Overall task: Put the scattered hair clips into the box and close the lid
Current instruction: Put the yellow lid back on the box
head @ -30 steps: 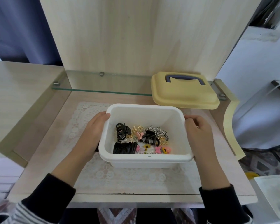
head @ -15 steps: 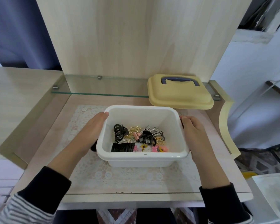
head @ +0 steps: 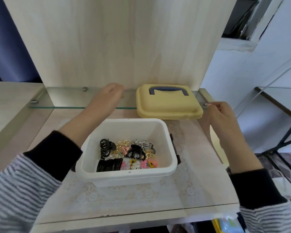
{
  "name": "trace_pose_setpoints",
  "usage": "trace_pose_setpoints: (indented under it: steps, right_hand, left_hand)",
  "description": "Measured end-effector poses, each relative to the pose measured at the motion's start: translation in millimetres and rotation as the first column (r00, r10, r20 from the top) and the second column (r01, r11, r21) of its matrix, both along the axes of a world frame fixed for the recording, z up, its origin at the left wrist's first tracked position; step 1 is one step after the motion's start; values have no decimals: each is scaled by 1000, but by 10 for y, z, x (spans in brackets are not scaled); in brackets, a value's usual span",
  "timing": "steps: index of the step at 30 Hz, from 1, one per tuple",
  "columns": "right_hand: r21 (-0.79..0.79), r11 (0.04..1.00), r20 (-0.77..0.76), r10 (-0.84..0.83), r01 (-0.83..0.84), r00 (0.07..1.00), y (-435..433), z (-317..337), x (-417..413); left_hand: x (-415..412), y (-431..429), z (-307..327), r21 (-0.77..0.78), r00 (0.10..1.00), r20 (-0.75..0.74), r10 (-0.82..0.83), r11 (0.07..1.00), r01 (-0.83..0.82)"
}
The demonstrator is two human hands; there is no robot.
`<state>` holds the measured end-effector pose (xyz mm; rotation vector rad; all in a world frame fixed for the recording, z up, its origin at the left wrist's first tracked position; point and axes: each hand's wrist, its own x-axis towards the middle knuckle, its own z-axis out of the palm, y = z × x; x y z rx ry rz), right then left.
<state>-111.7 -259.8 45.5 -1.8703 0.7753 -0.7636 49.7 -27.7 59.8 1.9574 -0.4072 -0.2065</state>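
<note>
Flanking yellow lid (head: 168, 105) on glass shelf (head: 65, 98), our left hand (head: 107, 98) and right hand (head: 222, 115): fingers (head: 115, 89) loosely curled, gripping nothing. We see hair clips (head: 128, 153) heaped inside open white box (head: 129, 173) on desk (head: 44, 132).

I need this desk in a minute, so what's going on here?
A person is packing away hair clips. The clips lie in the open white box on the lace mat. Its yellow lid rests on the glass shelf behind. The left hand is held up to the lid's left and the right hand near its right edge. Neither touches it, so the box is not yet closed.
</note>
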Motion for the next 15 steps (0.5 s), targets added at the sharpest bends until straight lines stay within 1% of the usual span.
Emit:
trace_pose_setpoints:
  steps: [2,4,9,11,15]
  right_hand:
    - [-1,1000,-75,25,-25,997,-138,51,75]
    - [6,998,-153,69,-69,986,-246,97,169]
    - [113,989,-320,130,-98,938,-418,113,526]
    - [114,988,-377,140,-105,916,-438,92,625]
    - [92,991,-445,131,-100,886,-524,92,798]
  left_hand:
    - [78,-207,1,31,991,-130,-9,999,13]
    - [160,-381,-20,91,984,-180,-2,996,18]
    - [294,-703,1,247,989,-149,-7,968,44]
    - [326,-760,12,283,985,-171,19,959,31]
    - [400,-885,-20,376,988,-155,23,926,38]
